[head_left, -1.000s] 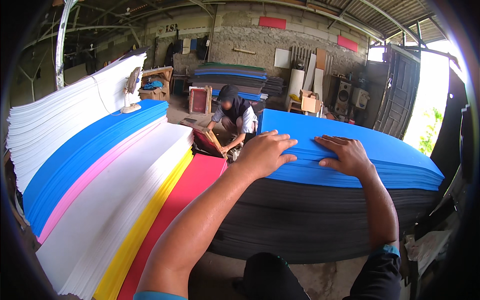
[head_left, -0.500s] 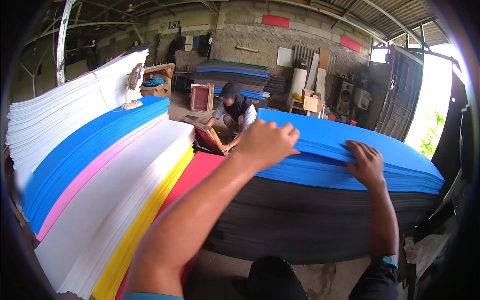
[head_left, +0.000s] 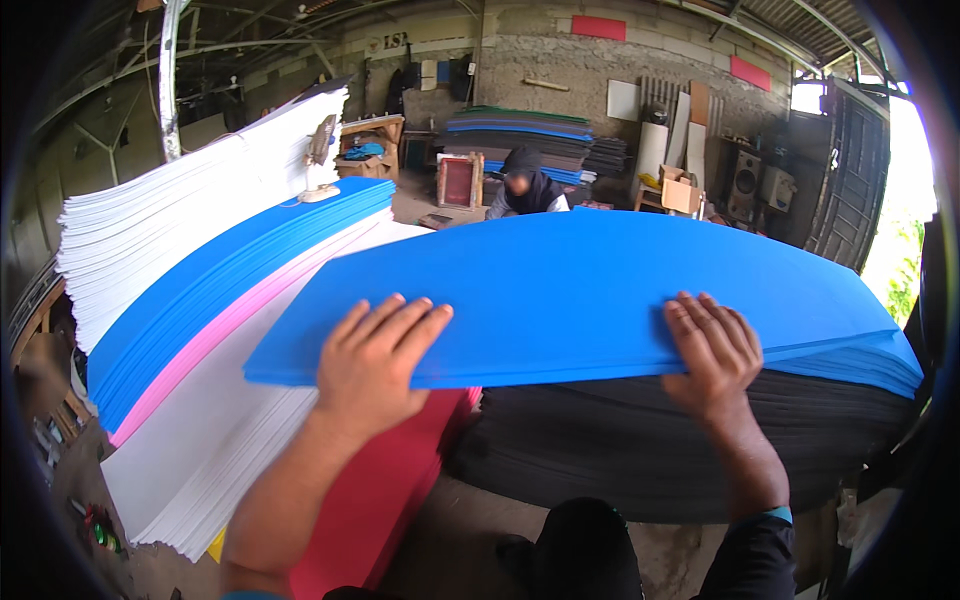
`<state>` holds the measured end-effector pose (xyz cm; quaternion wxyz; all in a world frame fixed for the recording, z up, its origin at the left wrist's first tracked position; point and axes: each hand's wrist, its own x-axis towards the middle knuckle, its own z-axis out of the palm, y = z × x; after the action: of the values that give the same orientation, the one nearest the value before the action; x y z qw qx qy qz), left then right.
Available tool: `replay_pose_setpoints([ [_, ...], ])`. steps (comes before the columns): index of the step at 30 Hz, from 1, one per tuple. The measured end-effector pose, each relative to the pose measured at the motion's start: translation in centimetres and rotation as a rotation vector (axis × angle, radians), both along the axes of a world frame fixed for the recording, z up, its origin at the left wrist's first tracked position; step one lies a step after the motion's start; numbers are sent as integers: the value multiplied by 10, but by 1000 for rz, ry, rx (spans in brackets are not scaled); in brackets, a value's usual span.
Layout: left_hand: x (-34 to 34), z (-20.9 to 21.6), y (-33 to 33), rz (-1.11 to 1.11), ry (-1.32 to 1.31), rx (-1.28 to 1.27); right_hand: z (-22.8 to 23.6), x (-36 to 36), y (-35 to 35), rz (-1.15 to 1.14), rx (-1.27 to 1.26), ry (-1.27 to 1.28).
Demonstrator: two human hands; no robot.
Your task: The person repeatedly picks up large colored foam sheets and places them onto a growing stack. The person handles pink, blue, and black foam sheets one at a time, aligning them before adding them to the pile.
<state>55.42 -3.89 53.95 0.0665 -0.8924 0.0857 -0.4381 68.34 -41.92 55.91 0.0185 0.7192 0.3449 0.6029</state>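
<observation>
My left hand (head_left: 375,360) grips the near edge of a few blue foam sheets (head_left: 520,290), its fingers lying on top and part of the thumb side below the edge. Farther right along that same edge, my right hand (head_left: 715,355) holds the sheets the same way. Their left end juts out over a white sheet stack (head_left: 210,440) and a red sheet stack (head_left: 380,490). On the right they lie over more blue sheets (head_left: 850,365), which rest on a tall black sheet stack (head_left: 640,440). Whatever is under the held sheets is hidden.
At the left stand another blue stack (head_left: 230,270), a pink layer (head_left: 250,330) and tall white sheets (head_left: 190,220). A small fan (head_left: 320,160) sits on the blue stack. Beyond the sheets a person (head_left: 525,185) is low down. A dark door (head_left: 850,180) is at the right.
The blue sheets have slid left past the end of their stack, now covering much of the red and white stacks. My left hand has moved left and nearer, and the view has shifted left.
</observation>
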Motion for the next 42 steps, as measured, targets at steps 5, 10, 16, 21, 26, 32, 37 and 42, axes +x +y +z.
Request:
replay_pose_setpoints([
  [5,-43,-4,21,97,-49,-89,2,-7,62,210,-30,-12],
  [10,-108,20,82,267,-129,69,11,5,31,186,-16,110],
  [16,-205,18,137,368,-115,44,33,41,-31,215,-29,377],
  [21,-300,-11,165,510,-143,63,46,58,-16,218,-49,490],
  [26,-390,-47,167,698,-147,9,37,67,75,368,-82,438],
  [32,-485,-101,139,884,-128,-28,4,54,212,541,-36,382],
  [37,-548,-154,96,1029,-105,-117,-42,32,275,660,-69,302],
  [42,-597,-218,35,1163,-29,-163,-112,19,306,803,-179,319],
])
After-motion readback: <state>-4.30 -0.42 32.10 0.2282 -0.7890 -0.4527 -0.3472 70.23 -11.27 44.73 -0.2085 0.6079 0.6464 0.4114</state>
